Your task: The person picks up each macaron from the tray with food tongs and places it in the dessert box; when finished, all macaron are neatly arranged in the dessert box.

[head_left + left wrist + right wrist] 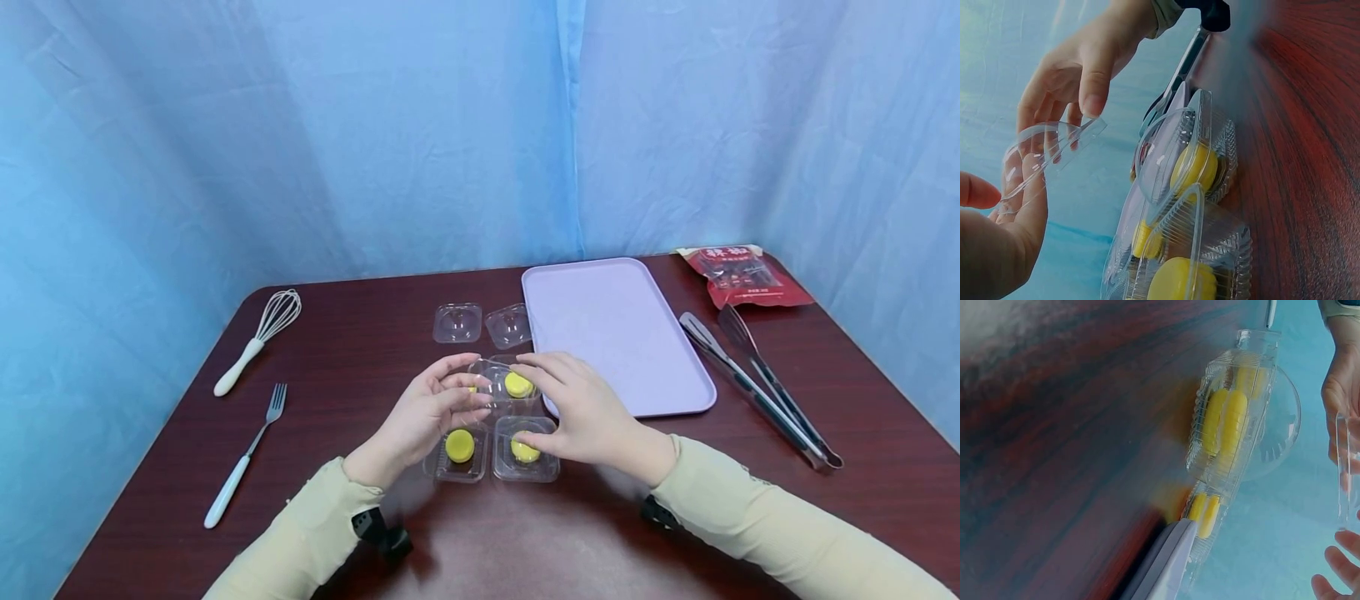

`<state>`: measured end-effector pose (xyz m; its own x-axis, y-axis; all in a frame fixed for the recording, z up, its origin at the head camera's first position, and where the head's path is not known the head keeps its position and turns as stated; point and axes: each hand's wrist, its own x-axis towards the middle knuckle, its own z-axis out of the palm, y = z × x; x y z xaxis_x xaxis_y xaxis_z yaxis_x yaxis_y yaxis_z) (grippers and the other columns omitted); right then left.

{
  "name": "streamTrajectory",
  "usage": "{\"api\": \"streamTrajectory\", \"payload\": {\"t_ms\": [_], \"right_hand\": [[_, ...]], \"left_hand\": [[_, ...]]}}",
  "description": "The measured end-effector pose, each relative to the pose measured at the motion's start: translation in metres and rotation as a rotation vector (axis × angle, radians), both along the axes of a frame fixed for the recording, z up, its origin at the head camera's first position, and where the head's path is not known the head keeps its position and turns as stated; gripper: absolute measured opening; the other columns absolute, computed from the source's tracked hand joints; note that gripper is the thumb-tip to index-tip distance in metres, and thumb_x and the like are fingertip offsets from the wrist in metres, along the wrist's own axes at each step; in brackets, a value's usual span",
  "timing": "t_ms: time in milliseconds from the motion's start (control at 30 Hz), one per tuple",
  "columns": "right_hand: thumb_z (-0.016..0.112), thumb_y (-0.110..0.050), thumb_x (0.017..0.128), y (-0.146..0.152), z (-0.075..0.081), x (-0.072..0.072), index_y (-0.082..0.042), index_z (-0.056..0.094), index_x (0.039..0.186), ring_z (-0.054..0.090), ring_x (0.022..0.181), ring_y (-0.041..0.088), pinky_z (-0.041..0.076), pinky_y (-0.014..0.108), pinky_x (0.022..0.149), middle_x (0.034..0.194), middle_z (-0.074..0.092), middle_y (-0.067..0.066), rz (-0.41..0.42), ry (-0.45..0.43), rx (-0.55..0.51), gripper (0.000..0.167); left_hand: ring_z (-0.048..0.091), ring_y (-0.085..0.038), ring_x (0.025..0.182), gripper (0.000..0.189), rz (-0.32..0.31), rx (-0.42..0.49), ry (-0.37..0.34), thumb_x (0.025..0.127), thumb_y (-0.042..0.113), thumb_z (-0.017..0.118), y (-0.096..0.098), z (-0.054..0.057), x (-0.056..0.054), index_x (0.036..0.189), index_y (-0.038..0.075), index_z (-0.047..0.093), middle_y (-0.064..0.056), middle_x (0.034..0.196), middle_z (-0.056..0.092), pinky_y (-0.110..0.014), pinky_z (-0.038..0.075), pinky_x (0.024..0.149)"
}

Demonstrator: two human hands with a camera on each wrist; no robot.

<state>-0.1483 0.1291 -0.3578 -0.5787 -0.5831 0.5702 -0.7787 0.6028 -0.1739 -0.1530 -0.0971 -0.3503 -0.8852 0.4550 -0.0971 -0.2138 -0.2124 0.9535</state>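
A clear domed plastic lid (1054,150) is held up between both hands, above the tabletop. My left hand (435,404) pinches one edge of it. At the opposite edge, the thumb and fingers of my right hand (581,408) grip it. Below are small clear plastic boxes with yellow macarons in them. The front left macaron (459,446) lies in an uncovered box, while a domed lid (1159,156) covers the front right macaron (525,450). Another macaron (518,384) shows behind, and the back left one is mostly hidden by my left fingers.
Two clear lids, one left (457,323) and one right (508,327), lie behind the boxes. A lilac tray (611,325) is beside them. Tongs (765,392) and a red food bag (746,275) lie at right; a whisk (258,342) and fork (247,454) at left.
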Motion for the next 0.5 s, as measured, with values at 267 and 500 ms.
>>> {"api": "streamTrajectory", "payload": {"t_ms": [267, 500], "right_hand": [[0.087, -0.038, 0.059, -0.0018, -0.0016, 0.0024, -0.002, 0.057, 0.125, 0.055, 0.111, 0.029, 0.045, 0.046, 0.094, 0.123, 0.059, 0.013, -0.017, 0.005, 0.019, 0.082], [0.084, -0.038, 0.061, -0.0035, -0.0005, 0.0028, -0.001, 0.056, 0.127, 0.056, 0.111, 0.028, 0.046, 0.045, 0.094, 0.122, 0.06, 0.013, -0.011, -0.004, 0.034, 0.081]], "left_hand": [[0.066, -0.007, 0.084, 0.052, -0.002, -0.005, -0.008, 0.094, -0.005, 0.04, 0.0, 0.0, 0.0004, 0.143, -0.004, 0.025, 0.002, 0.099, 0.06, -0.029, 0.056, 0.081], [0.066, -0.008, 0.084, 0.051, 0.001, -0.019, -0.009, 0.094, -0.004, 0.04, -0.0015, 0.0008, 0.0001, 0.143, -0.003, 0.026, -0.001, 0.102, 0.06, -0.029, 0.055, 0.082]]}}
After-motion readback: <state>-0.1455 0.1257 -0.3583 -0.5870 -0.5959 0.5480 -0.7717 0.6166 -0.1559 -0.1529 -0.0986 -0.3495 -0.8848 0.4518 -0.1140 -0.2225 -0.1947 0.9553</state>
